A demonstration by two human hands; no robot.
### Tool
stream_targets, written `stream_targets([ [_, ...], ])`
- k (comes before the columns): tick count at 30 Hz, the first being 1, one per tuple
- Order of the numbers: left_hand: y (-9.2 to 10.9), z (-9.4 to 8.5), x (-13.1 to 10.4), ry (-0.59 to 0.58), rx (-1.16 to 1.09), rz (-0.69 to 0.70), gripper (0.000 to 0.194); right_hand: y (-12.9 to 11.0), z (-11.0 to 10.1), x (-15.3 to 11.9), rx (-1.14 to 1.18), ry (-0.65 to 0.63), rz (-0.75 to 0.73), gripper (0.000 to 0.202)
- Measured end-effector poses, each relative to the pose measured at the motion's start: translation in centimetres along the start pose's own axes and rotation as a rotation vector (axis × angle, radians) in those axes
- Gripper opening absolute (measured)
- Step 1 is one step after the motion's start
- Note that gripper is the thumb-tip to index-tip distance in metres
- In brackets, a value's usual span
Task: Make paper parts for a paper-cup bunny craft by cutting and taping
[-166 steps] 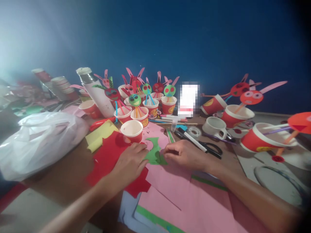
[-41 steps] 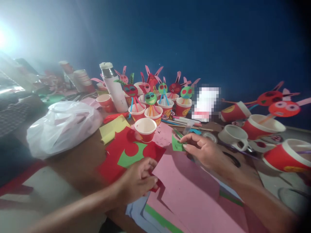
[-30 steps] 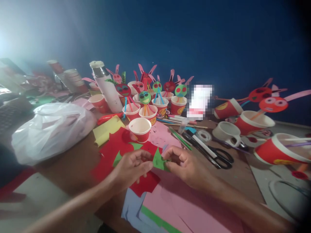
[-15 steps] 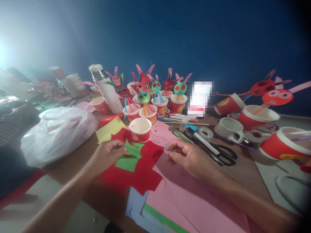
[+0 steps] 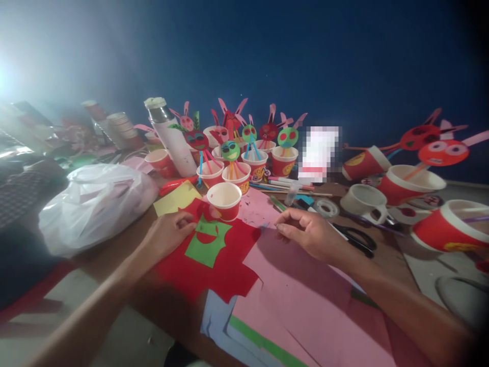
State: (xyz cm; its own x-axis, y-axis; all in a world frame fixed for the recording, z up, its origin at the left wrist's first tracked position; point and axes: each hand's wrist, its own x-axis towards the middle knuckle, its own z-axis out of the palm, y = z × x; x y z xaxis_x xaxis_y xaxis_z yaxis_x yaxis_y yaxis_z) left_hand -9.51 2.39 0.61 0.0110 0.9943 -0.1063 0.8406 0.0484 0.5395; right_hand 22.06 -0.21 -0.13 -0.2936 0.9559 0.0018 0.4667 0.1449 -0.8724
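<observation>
The left hand [image 5: 168, 235] rests on the red paper [image 5: 214, 262], fingers curled, with the fingertips at the left edge of the green cutout [image 5: 206, 245]; whether it pinches that edge or only presses it flat cannot be told. The green cutout lies flat on the red paper, at 3 o'clock from the left hand and just at 7 o'clock from the nearest paper cup [image 5: 226, 200], whose base stands at the cutout's top edge. A yellow sheet [image 5: 175, 200] lies at 12 o'clock from the left hand, partly under the red paper.

The right hand [image 5: 311, 235] is well apart from the cutout, at its 3 o'clock, loosely curled with thumb and forefinger drawn together; it seems to hold nothing, though a scrap too small to show cannot be ruled out. It hovers over the upper edge of the pink paper [image 5: 294, 295], which overlaps the red paper's right side. Just at 2 o'clock from this hand lie the scissors [image 5: 357, 238], and at 12 o'clock a roll of tape [image 5: 327, 208].

Further out, at 12 o'clock from the cutout, a cluster of decorated cups [image 5: 244, 163] with paper faces on straws stands beside a white bottle [image 5: 171, 137]. A plastic bag [image 5: 95, 201] sits at 9 o'clock from the left hand on the table [image 5: 114, 255].
</observation>
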Motion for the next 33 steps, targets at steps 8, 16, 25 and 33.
stream_targets([
  [8,3.8,2.9,-3.7,-0.222,0.007,0.133,0.03,0.2,-1.2,0.3,-0.437,0.075,-0.061,0.02],
  [16,8.1,6.5,-2.9,-0.281,0.252,0.286,0.021,0.2,-1.6,0.2,-0.691,0.046,-0.002,0.021],
  [25,8.3,7.3,-2.8,-0.338,0.228,0.357,0.013,0.9,-0.7,0.0,-0.838,-0.021,-0.021,0.018],
  [33,7.8,6.7,-3.6,-0.32,0.231,0.354,0.014,1.7,-0.6,0.2,-0.754,0.016,-0.098,0.014],
])
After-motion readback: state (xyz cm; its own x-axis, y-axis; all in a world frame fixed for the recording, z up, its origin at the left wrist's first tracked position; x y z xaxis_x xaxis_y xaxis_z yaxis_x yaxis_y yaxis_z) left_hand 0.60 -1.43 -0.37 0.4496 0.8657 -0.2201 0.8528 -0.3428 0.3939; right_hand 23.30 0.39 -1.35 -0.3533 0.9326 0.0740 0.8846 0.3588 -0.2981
